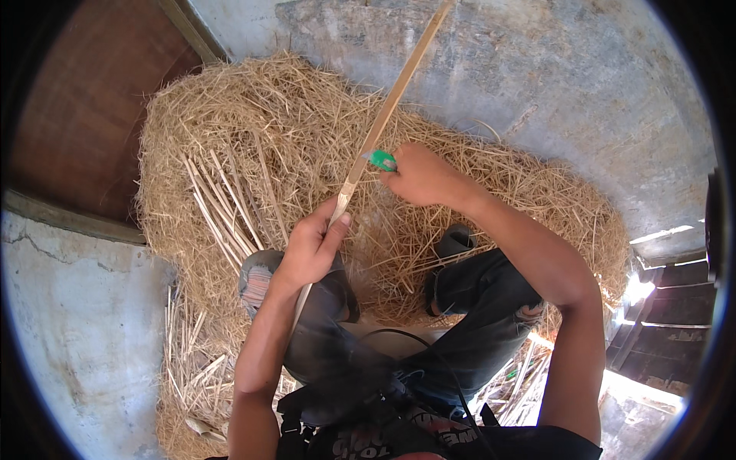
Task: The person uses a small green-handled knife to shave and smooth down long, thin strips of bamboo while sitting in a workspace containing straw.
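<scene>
A long bamboo strip (392, 106) slants up and away in front of me, brown along its far length and paler close to my grip. My left hand (313, 245) is closed round its lower part, and the tail end passes down beside my left forearm. In my closed right hand (420, 175) is a green-handled knife (382, 160). Its short blade meets the edge of the strip a little beyond my left hand. Most of the handle is hidden in my fist.
A heap of straw (291, 130) surrounds my feet. Several thin pale sticks (218, 203) lie on it by my left knee, and more sticks are strewn at lower left. A concrete wall (552, 84) curves behind, with a brown door panel (84, 115) at far left.
</scene>
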Motion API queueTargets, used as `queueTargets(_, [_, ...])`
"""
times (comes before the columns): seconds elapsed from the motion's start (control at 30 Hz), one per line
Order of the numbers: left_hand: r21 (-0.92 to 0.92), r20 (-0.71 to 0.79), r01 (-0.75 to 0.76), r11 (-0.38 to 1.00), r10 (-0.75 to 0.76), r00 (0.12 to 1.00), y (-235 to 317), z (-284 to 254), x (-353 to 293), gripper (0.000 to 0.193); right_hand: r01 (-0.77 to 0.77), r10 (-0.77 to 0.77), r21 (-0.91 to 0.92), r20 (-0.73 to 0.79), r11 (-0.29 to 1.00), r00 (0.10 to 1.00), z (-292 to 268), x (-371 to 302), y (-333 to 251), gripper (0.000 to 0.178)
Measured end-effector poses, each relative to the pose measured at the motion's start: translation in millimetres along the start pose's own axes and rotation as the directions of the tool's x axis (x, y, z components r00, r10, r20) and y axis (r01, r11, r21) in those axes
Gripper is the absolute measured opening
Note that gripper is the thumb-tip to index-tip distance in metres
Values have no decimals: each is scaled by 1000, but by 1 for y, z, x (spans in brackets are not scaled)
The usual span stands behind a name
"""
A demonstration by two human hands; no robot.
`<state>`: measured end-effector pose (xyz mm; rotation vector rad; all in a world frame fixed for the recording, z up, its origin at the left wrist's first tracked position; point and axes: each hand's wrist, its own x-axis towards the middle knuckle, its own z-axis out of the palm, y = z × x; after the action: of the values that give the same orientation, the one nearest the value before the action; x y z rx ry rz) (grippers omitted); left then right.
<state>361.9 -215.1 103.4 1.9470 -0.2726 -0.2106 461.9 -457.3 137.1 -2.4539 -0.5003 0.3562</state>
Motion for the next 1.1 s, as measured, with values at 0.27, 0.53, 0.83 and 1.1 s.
queueTargets(0.27, [-58,-22,49,997,-50,999,-1,-1,-1,39,25,-37,75,157,997,987,-10,-3,-6,41])
queueTargets(0.53, [133,-118,18,991,-2,993,2,-7,2,39,-38,71,455,-56,890,996,-17,2,8,38])
queueTargets(0.83, [211,-75,11,977,5,997,6,6,4,37,37,26,398,-153,917,988,-17,4,0,47])
queueTargets(1.1, [299,-78,19,954,5,997,1,8,7,36,115,-95,154,-130,981,987,-13,8,5,32])
